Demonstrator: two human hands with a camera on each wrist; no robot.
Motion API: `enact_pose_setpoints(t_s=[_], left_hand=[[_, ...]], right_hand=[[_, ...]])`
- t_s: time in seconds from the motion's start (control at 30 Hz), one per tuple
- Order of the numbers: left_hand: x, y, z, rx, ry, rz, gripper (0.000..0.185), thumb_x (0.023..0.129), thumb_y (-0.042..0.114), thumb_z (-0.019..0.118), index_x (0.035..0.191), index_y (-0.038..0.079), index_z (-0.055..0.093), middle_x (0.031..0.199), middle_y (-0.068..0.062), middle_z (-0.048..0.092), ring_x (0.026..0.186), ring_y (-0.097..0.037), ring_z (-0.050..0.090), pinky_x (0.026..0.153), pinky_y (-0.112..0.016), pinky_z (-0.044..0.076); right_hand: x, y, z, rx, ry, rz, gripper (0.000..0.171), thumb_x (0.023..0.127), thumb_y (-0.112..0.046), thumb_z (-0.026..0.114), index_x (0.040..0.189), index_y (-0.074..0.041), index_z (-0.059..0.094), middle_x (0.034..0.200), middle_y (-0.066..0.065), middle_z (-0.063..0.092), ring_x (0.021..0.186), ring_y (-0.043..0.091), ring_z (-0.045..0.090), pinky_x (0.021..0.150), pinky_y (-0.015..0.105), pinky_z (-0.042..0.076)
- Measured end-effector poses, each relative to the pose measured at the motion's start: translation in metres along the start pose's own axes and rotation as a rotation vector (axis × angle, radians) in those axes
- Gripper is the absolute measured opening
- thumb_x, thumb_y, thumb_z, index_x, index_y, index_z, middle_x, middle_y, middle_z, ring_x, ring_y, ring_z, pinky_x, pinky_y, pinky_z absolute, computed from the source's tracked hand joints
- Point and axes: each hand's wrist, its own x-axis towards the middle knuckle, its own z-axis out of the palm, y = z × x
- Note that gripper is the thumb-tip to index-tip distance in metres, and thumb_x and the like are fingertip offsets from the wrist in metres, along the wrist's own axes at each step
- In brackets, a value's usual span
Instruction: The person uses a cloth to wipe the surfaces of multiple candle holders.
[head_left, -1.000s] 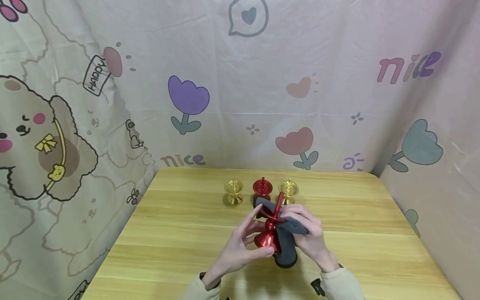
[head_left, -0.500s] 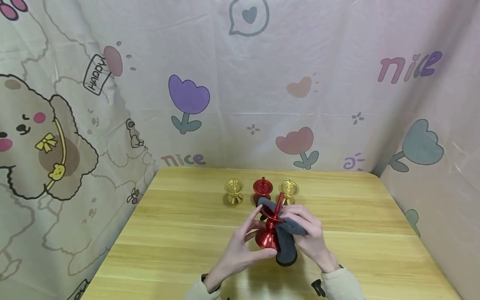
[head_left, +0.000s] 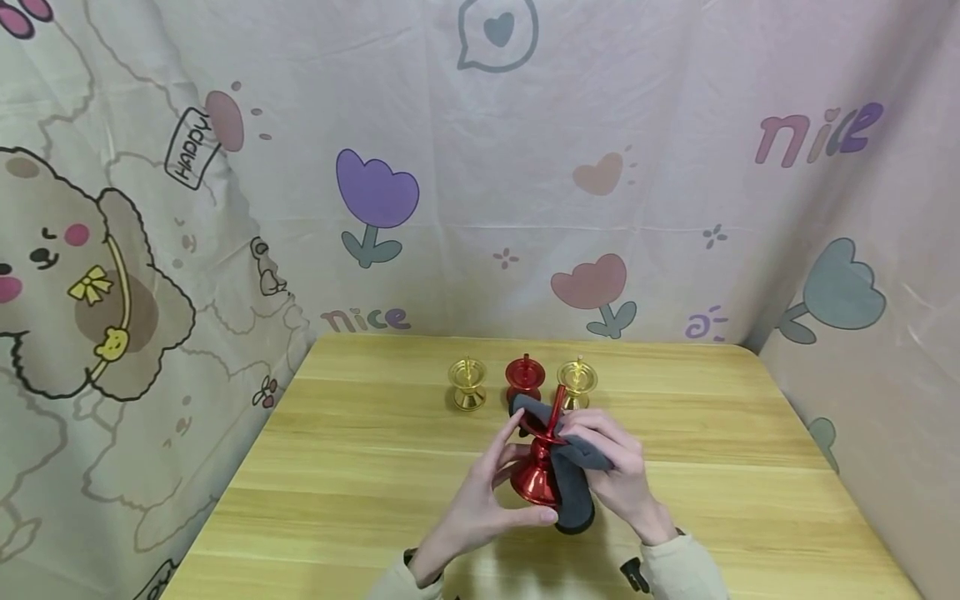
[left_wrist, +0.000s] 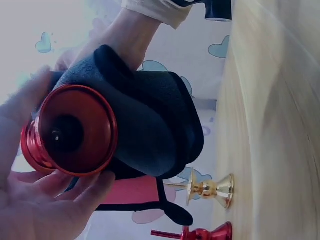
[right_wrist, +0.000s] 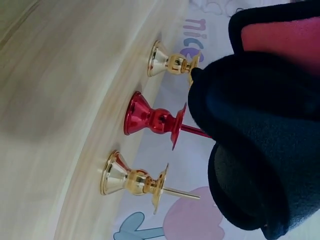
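Observation:
My left hand point(head_left: 474, 508) grips a red metal candle holder point(head_left: 534, 482) above the table, thumb at the rim of its flared base, fingers up by its dish. The holder leans slightly, its spike pointing up. In the left wrist view, its hollow underside point(left_wrist: 95, 132) faces the camera. A dark grey cloth point(head_left: 574, 493) with black edging is bunched in my right hand point(head_left: 618, 471), which pinches it against the holder's dish and wraps it round the far side. The cloth's pink face point(left_wrist: 132, 192) shows in the left wrist view. In the right wrist view the cloth hides the held holder.
Behind the hands, a gold candle holder point(head_left: 468, 383), a red one point(head_left: 525, 377) and another gold one point(head_left: 577, 379) stand in a row on the wooden table point(head_left: 360, 467). A printed curtain point(head_left: 480, 192) hangs behind the table's back edge.
The left thumb has slid slightly down and right along the held holder's base. Both hands keep their grip in nearly the same place; the standing holders have not moved.

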Motion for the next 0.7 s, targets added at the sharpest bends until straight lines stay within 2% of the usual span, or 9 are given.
enact_pose_setpoints(t_s=[0.07,0.13,0.3,0.4,0.5,0.6,0.7], left_hand=[[0.0,0.0,0.0,0.01,0.024,0.021,0.104,0.081,0.012,0.084,0.161,0.027,0.019,0.129,-0.012,0.068,0.12,-0.016,0.064,0.105,-0.031,0.053],[0.0,0.0,-0.001,-0.023,0.022,0.025,0.101,0.083,0.009,0.082,0.161,0.026,0.021,0.127,-0.014,0.069,0.118,-0.014,0.065,0.104,-0.03,0.053],[0.0,-0.001,-0.008,-0.18,-0.064,0.002,0.095,0.087,0.006,0.077,0.161,0.024,0.021,0.129,-0.026,0.065,0.119,-0.008,0.063,0.102,-0.027,0.054],[0.0,-0.002,-0.009,-0.221,-0.084,-0.023,0.093,0.089,0.008,0.075,0.161,0.024,0.019,0.134,-0.027,0.062,0.122,-0.008,0.062,0.102,-0.026,0.054],[0.001,-0.001,-0.007,-0.173,-0.036,-0.03,0.095,0.089,0.01,0.076,0.162,0.025,0.018,0.137,-0.023,0.062,0.124,-0.01,0.062,0.102,-0.026,0.054],[0.001,0.001,-0.003,-0.098,0.033,-0.025,0.098,0.087,0.01,0.078,0.162,0.025,0.017,0.137,-0.019,0.063,0.126,-0.015,0.062,0.1,-0.026,0.054],[0.002,0.003,0.001,-0.058,0.083,-0.026,0.1,0.085,0.01,0.08,0.162,0.027,0.018,0.134,-0.017,0.065,0.125,-0.021,0.062,0.1,-0.027,0.055]], right_hand=[[0.0,0.0,0.0,0.001,-0.005,0.0,0.014,0.096,-0.001,0.064,0.094,0.011,0.069,0.093,0.024,0.066,0.097,0.029,0.065,0.1,0.025,0.054],[0.001,0.0,0.0,0.022,-0.004,0.008,0.013,0.096,-0.001,0.064,0.095,0.011,0.069,0.094,0.024,0.066,0.099,0.029,0.065,0.101,0.025,0.053],[0.0,0.0,-0.002,0.097,0.006,0.032,0.012,0.095,0.001,0.065,0.098,0.012,0.069,0.096,0.023,0.066,0.104,0.027,0.066,0.102,0.026,0.053],[-0.004,0.001,-0.004,0.065,0.017,0.091,0.016,0.095,-0.002,0.066,0.102,0.011,0.07,0.102,0.024,0.064,0.108,0.025,0.064,0.103,0.025,0.052],[-0.01,-0.002,-0.005,-0.032,0.051,0.225,0.022,0.089,-0.003,0.074,0.106,0.011,0.071,0.105,0.024,0.061,0.109,0.017,0.061,0.102,0.019,0.049],[-0.015,-0.006,-0.004,-0.128,0.099,0.358,0.028,0.076,0.008,0.081,0.103,0.009,0.074,0.099,0.023,0.065,0.103,0.006,0.064,0.094,0.011,0.051],[-0.02,-0.009,-0.003,-0.18,0.148,0.388,0.034,0.063,0.019,0.081,0.094,0.005,0.077,0.088,0.021,0.072,0.094,0.001,0.069,0.083,0.009,0.053]])
